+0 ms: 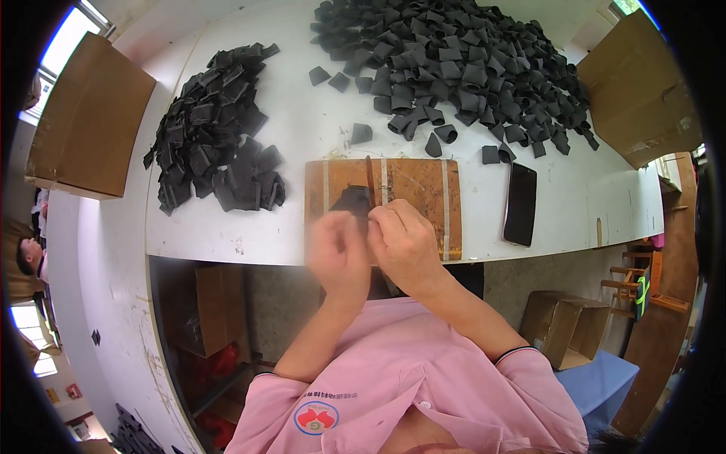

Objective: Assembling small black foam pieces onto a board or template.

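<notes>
A flat black piece of sheet material (352, 200) lies on a worn wooden board (420, 185) in front of me. My right hand (406, 240) has its fingers curled and pinched at the piece's right edge. My left hand (337, 246) is at the near left end of the same piece, bent inward; motion blurs its fingers. A thin brown strip (370, 174) runs up the board just above my right fingertips, beside the black piece. The lower part of the piece is hidden by my hands.
A big heap of black tube-like pieces (454, 64) covers the far side of the white table (287, 234). Stacked flat black pieces (215, 129) lie at left. A phone (520, 204) rests to the right. Cardboard boxes (91, 113) stand on both sides.
</notes>
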Tool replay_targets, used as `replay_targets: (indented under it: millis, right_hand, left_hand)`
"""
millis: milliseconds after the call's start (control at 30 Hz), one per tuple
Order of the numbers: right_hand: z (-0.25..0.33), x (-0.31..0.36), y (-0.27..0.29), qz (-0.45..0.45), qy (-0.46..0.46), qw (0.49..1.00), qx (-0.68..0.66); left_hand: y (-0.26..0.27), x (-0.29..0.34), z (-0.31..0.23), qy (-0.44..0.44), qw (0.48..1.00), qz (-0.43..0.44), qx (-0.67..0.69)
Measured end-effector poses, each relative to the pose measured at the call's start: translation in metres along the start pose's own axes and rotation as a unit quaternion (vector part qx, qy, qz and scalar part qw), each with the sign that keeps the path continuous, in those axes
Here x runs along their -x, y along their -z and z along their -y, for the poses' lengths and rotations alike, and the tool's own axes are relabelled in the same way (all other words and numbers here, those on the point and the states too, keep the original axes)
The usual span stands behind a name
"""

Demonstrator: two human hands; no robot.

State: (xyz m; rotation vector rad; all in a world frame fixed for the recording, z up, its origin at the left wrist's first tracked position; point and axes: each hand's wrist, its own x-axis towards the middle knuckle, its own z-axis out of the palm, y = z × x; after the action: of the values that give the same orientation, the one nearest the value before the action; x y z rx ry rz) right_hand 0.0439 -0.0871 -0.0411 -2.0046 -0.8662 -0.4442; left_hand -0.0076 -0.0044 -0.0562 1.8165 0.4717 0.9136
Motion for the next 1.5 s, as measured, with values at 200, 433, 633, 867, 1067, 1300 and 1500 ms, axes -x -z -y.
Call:
replay_targets:
  millis: [200,433,633,867,1067,1300,1500]
  right_hand:
    - [0.001,-0.003,0.009,0.041,-0.126,0.985,-0.110]
    - [-0.009,-0.005,0.018,0.122,-0.463,0.492,-0.727]
    - [0.004,-0.013,0.021,0.164,-0.468,0.554,-0.668]
    - [0.020,-0.062,0.054,0.198,-0.269,0.758,-0.559]
    - [-0.014,-0.081,0.039,0.259,-0.294,0.737,-0.551]
    - [-0.006,-0.093,0.039,0.267,-0.290,0.746,-0.536]
    - [-0.025,-0.078,0.027,0.263,-0.271,0.733,-0.565]
  left_hand:
    - [0.022,-0.023,-0.016,0.393,0.794,0.087,0.455]
    - [0.021,-0.021,-0.031,0.257,0.932,0.123,0.226]
    - [0.010,-0.006,-0.021,-0.028,1.000,-0.006,0.003]
    - [0.033,-0.055,-0.051,0.339,0.595,0.243,0.687]
    - [0.021,-0.076,-0.038,0.389,0.637,0.235,0.623]
    - [0.017,-0.079,-0.037,0.467,0.460,0.178,0.734]
    - [0.013,-0.064,-0.034,0.431,0.592,0.188,0.654]
